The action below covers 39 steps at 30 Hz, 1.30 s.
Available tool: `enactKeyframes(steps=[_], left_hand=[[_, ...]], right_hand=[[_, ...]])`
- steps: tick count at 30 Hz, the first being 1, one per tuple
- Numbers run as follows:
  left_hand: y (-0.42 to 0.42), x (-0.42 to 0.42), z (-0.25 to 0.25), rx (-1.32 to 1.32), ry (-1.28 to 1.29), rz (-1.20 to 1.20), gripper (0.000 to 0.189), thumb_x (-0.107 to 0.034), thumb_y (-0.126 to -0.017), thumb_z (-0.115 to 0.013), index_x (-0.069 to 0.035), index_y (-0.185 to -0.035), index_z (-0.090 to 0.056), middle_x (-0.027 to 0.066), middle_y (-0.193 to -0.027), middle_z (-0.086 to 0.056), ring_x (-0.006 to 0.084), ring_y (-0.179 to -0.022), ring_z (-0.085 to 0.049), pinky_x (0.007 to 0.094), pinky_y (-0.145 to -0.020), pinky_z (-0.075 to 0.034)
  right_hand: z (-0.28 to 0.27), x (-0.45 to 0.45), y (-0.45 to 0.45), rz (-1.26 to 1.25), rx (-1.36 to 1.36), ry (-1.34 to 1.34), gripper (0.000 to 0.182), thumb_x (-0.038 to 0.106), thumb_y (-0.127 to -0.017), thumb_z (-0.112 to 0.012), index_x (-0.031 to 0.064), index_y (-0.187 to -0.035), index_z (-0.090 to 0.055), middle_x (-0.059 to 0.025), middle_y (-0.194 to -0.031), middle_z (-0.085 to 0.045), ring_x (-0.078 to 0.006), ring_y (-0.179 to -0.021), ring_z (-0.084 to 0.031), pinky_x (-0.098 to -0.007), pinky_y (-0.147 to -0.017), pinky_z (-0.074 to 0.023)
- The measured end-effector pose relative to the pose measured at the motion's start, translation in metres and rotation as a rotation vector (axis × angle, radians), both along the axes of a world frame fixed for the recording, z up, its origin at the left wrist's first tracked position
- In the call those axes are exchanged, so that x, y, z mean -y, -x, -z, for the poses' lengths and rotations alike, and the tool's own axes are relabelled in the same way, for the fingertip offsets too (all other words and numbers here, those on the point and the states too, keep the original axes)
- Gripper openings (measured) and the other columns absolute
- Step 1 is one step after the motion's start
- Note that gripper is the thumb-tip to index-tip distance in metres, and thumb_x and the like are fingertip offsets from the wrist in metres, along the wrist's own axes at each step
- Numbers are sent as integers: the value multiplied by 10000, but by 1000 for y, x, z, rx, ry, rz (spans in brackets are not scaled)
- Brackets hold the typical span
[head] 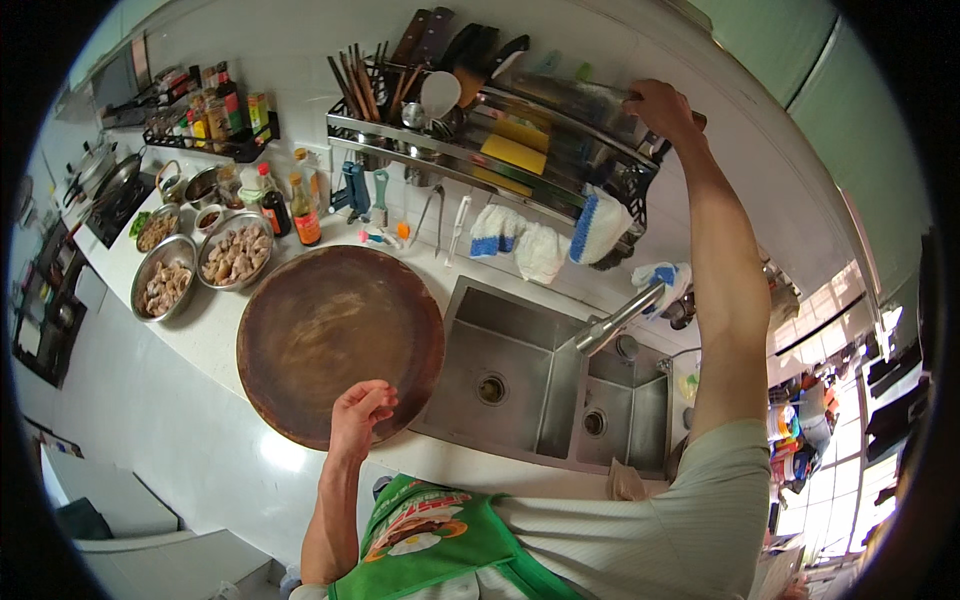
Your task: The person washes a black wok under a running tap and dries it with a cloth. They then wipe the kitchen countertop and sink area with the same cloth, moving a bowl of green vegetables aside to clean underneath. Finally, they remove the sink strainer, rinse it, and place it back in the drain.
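Note:
My right hand (662, 109) reaches up to the right end of the metal wall rack (450, 154). It grips what looks like a broad-bladed knife (570, 88); the blade is blurred and extends left along the rack top, and a brown handle end shows beyond my wrist. My left hand (363, 414) hovers over the near edge of a large round wooden chopping board (330, 330), its fingers loosely curled together around nothing. On the board's bare top are pale, damp-looking streaks. Several more knives (450, 45) stand in the back of the rack, beside chopsticks (356, 82).
Right of the board is a double-bowl steel sink (487, 352) with a faucet (619, 319). Steel bowls of raw meat pieces (238, 251) stand left, near sauce bottles (304, 210). Cloths (541, 251) hang beneath the rack. A stove (120, 206) is at far left.

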<state>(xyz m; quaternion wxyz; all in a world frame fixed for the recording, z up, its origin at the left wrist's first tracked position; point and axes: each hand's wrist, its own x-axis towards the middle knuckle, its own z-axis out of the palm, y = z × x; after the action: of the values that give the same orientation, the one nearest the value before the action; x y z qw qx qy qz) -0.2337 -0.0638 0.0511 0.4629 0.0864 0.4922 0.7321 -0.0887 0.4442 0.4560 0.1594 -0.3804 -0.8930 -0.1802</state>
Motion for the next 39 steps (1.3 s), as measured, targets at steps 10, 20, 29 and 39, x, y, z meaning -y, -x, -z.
enactKeyframes(steps=[10, 20, 29, 39], left_hand=[[-1, 38, 10, 56, 125, -157, 165, -177, -973, -673, -52, -1081, -678, 56, -992, -724, 117, -844, -660, 263, -734, -518], [-5, 104, 41, 96, 209, -485, 166, -174, -969, -685, -73, -1096, -649, 35, -965, -714, 127, -830, -677, 274, -727, -526], [-2, 129, 91, 185, 394, -684, 305, -234, -932, -720, -66, -1163, -611, 13, -993, -603, 143, -888, -598, 369, -762, -547], [41, 128, 117, 316, 297, -447, 475, -487, -886, -764, -121, -1156, -627, 57, -1040, -559, 246, -997, -579, 537, -942, -528]], right_hand=[[32, -18, 56, -80, 274, -171, 248, 222, -867, -696, 103, -1084, -714, -141, -1084, -723, -363, -1030, -682, -531, -888, -518], [56, -43, 76, -125, 455, -325, 89, 106, -955, -592, 86, -956, -679, -128, -946, -694, -393, -961, -666, -597, -859, -488], [59, -27, 52, -199, 378, -503, 91, 69, -919, -613, 37, -951, -691, -160, -977, -692, -359, -981, -669, -529, -832, -524], [266, 257, -3, -1088, -66, 143, 181, 109, -876, -591, 46, -1035, -649, -105, -908, -640, -313, -914, -641, -424, -794, -492]])
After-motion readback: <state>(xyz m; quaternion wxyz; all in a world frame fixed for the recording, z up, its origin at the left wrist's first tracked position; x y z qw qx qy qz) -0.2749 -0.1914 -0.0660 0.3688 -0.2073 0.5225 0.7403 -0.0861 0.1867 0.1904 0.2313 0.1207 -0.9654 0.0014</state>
